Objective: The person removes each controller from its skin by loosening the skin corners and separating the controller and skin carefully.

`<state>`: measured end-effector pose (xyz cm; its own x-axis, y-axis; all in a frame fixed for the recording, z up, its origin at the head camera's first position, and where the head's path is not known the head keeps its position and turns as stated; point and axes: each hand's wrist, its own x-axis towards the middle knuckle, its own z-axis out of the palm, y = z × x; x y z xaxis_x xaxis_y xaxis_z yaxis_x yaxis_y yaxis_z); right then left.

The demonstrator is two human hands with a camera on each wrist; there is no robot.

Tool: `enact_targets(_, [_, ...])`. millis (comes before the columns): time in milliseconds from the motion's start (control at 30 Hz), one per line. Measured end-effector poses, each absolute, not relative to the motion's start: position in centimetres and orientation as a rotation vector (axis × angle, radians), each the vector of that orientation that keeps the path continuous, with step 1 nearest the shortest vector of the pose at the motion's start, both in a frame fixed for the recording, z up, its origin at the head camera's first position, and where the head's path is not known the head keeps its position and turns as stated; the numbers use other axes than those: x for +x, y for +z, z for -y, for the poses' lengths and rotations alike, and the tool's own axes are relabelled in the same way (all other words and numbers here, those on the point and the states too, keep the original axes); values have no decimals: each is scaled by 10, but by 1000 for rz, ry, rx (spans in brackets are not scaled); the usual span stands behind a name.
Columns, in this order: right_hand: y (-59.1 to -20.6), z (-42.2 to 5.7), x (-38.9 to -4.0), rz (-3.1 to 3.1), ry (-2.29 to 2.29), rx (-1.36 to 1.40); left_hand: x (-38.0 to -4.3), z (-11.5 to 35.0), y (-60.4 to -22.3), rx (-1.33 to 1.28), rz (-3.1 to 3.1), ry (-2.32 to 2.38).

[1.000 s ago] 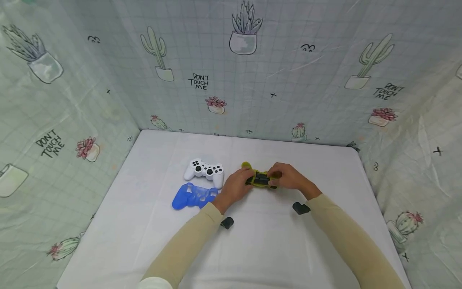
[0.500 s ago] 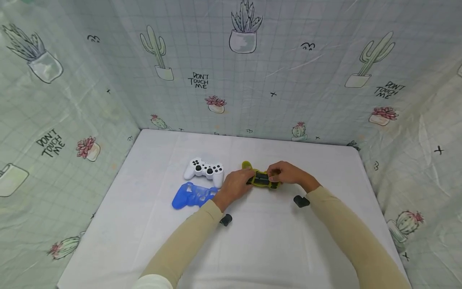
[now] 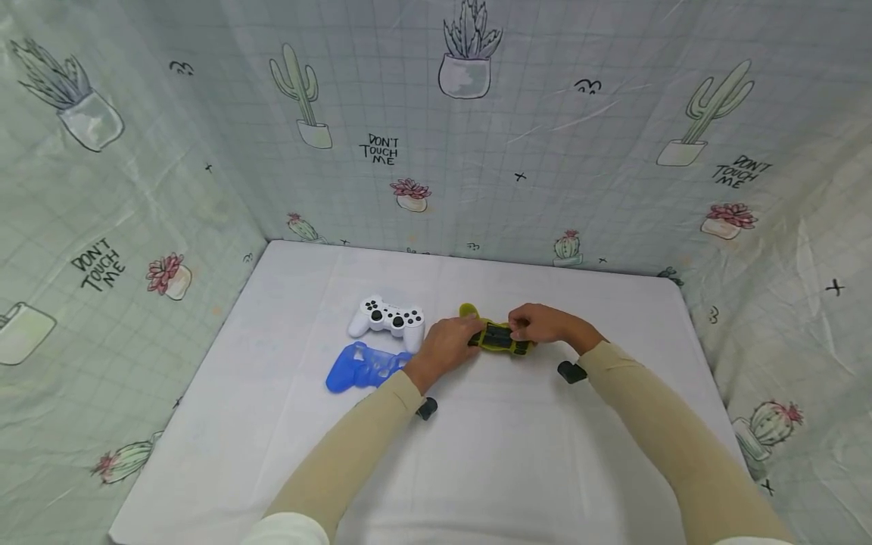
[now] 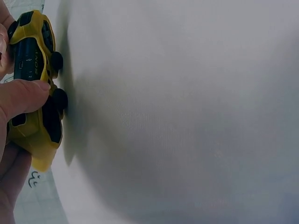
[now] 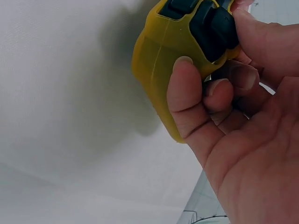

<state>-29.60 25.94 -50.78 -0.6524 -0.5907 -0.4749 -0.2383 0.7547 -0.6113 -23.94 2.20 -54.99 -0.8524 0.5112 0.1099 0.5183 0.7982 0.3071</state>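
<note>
Both hands hold a black game controller (image 3: 499,337) inside a yellow cover (image 5: 159,60) a little above the table. In the head view, my left hand (image 3: 446,344) grips its left end, and the left wrist view shows that thumb across the edge with the SONY marking. My right hand (image 3: 541,324) grips the other end. Seen from the right wrist, its thumb lies near the black shoulder buttons (image 5: 212,30), with curled fingers against the yellow grip. The thumbsticks (image 4: 58,97) face down toward the table. The palms hide parts of both ends.
Left of the hands, a white controller (image 3: 388,316) lies on the white table (image 3: 518,462). A blue controller cover (image 3: 361,367) lies in front of it, partly behind the left wrist. Small black objects show by the left wrist (image 3: 427,409) and right wrist (image 3: 571,372). Patterned cloth walls (image 3: 422,98) enclose the table.
Both hands keep hold of the covered controller, with the right fingers shifting slightly at its end. The head view has shifted a little. The white controller and blue cover stay in place.
</note>
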Motion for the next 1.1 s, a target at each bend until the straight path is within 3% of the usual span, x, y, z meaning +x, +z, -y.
enact_targets(700, [-511,-257,-287,-2319,-677,-665,-243,-23,-540,-898,3047,-341])
enact_targets(1100, [-504,-256,-286,-2131,-812,-504,-243,-26,-538,-931,3043,-285])
